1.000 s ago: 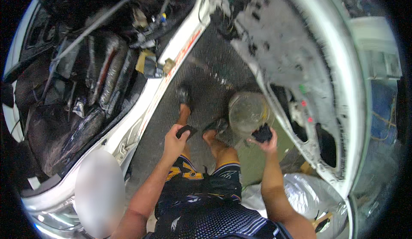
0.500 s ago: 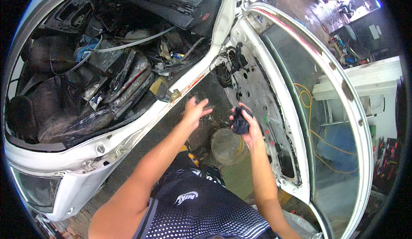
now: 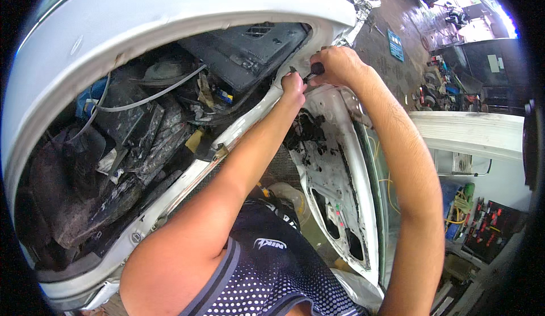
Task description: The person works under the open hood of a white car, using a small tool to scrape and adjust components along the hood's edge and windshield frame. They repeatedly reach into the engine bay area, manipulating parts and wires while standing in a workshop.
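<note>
Both hands are close together at the hinge side of the car's front door opening. My right hand, above the top of the open door, closes on a dark thing with a rounded black end; its kind cannot be told. Just left of it, my left hand is closed in front of the white pillar. A small dark tip shows above its fingers, but what they hold is mostly hidden. The white door stands open below, its inner panel stripped to bare metal with holes and dark wiring.
On the left, the car's interior holds a dirty dark seat, loose trim and a pale hose. A round bucket stands on the floor between body and door. Beyond the door are a white bench and a rack of red-handled tools.
Both hands have moved up and away from me, to the door's hinge end. The left, spread before, is now closed. My view has shifted, and more of the white roof shows.
</note>
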Motion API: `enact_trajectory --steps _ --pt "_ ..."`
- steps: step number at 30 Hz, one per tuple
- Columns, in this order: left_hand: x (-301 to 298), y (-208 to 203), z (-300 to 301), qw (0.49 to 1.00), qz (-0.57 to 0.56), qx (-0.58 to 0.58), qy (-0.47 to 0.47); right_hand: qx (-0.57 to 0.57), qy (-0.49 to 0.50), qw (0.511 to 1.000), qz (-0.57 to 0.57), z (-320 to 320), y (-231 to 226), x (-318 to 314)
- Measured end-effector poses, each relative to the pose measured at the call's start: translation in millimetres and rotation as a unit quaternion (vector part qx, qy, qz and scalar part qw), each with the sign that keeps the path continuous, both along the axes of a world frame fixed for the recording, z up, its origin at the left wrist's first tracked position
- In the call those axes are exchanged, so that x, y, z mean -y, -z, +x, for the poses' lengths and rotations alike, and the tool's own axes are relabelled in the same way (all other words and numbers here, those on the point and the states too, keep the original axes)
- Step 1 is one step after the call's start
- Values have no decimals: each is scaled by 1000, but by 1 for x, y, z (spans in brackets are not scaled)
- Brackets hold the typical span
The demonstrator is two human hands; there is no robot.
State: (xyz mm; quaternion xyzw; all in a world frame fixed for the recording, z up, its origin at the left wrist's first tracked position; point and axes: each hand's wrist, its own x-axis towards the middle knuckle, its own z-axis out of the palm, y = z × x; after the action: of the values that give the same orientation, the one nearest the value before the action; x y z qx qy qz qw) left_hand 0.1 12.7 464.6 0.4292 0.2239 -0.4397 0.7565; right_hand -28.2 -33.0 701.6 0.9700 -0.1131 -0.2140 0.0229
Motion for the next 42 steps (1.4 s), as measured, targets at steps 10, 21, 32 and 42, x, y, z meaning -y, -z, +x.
enact_trajectory --steps 10,21,32,42 --pt "100 27 -8 966 -190 -122 -127 16 -110 994 5 25 15 51" --pt "76 -35 -5 960 -146 -199 -129 40 -72 996 28 -8 52 79" --pt "76 59 16 963 -188 -145 -130 192 -67 971 122 -21 66 88" --pt "72 84 -7 963 37 -180 -196 223 -61 966 114 -17 71 83"
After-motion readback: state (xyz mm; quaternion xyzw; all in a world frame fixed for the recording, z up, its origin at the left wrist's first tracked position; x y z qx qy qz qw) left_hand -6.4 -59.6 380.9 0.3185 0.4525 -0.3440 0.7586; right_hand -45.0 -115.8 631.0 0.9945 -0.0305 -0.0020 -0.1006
